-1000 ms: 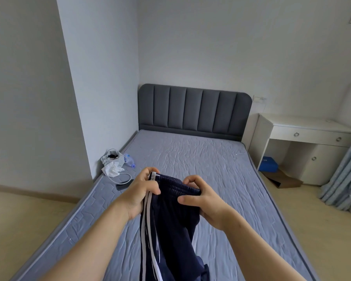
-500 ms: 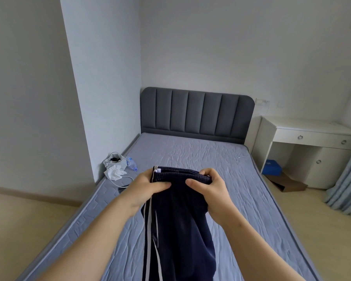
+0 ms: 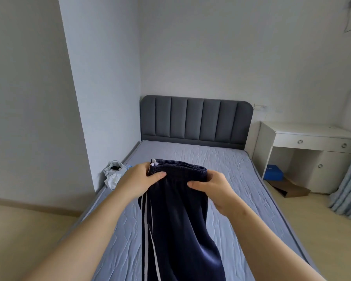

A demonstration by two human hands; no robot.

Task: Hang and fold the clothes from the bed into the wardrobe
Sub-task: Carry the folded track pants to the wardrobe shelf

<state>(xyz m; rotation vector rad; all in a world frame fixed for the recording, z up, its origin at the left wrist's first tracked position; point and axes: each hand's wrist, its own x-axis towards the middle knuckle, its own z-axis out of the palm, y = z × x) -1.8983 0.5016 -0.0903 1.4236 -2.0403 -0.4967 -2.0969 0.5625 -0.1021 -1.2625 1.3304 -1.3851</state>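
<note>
The navy-blue track trousers with white side stripes [image 3: 176, 224] hang by their elastic waistband, held up over the grey-blue quilted bed [image 3: 241, 175], legs dropping towards the lower edge of view. The left hand [image 3: 137, 180] pinches the striped end of the band and the right hand [image 3: 215, 188] the other end, fingers [image 3: 160, 175] closed on the cloth, thumbs on the near face. This looks like squaring the garment before folding. Next, I judge, the legs need laying together flat on the mattress, seams matched. The wardrobe is out of view.
</note>
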